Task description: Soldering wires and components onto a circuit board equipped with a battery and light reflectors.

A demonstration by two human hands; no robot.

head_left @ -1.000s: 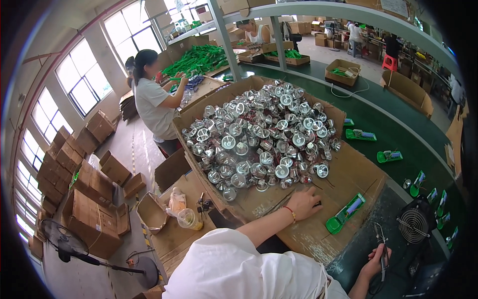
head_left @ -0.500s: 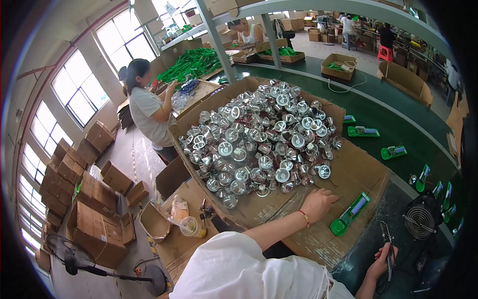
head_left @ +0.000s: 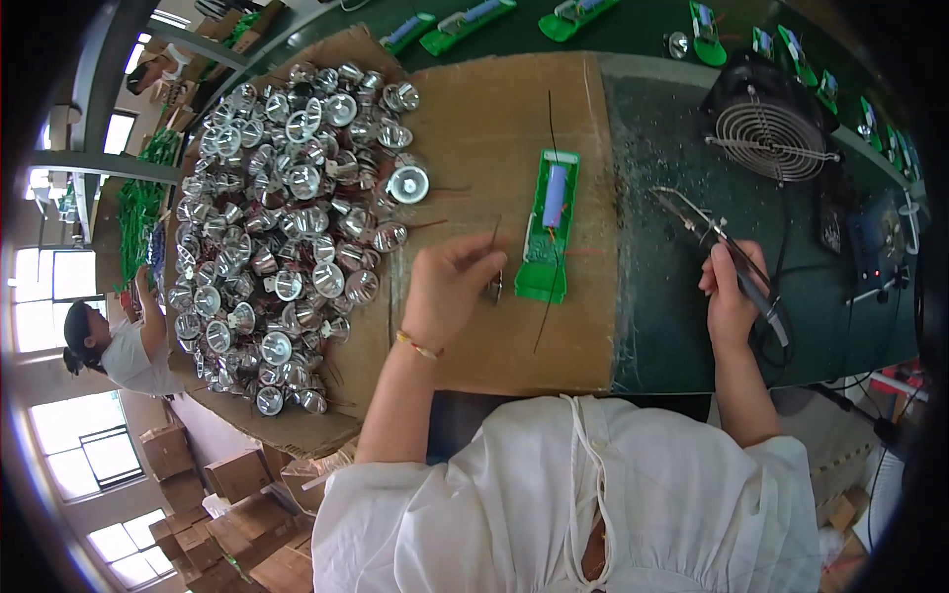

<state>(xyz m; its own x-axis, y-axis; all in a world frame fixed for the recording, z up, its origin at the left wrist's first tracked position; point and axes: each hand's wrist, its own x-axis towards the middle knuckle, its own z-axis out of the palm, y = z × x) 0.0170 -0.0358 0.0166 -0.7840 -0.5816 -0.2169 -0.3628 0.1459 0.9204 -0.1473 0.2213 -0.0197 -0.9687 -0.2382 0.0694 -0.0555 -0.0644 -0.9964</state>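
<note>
My left hand (head_left: 450, 287) is closed, thumb against fingers, over the cardboard sheet (head_left: 474, 346). A thin wire sticks up from its pinch and a small shiny edge shows below, apparently a lamp reflector cup (head_left: 494, 288) mostly hidden by the fingers. Just right of it lies a green plastic lamp housing (head_left: 535, 279) with a blue-purple battery cell (head_left: 555, 196), a small circuit board and thin wires. Over the dark green mat, my right hand (head_left: 732, 296) grips a soldering iron (head_left: 759, 289), its metal tip end pointing up and left toward the housing.
A heap of silvery reflector cups (head_left: 287, 227) with red wires fills a cardboard box at left. More green housings (head_left: 578, 15) line the far belt. A fan with a wire guard (head_left: 771, 141) and a blue powered box (head_left: 880, 247) stand at right. One person (head_left: 129, 346) works at far left.
The view has swung down and right over the bench. My left hand was at the heap's edge with no cup visible; it now pinches a piece beside the housing. My right hand keeps the soldering iron.
</note>
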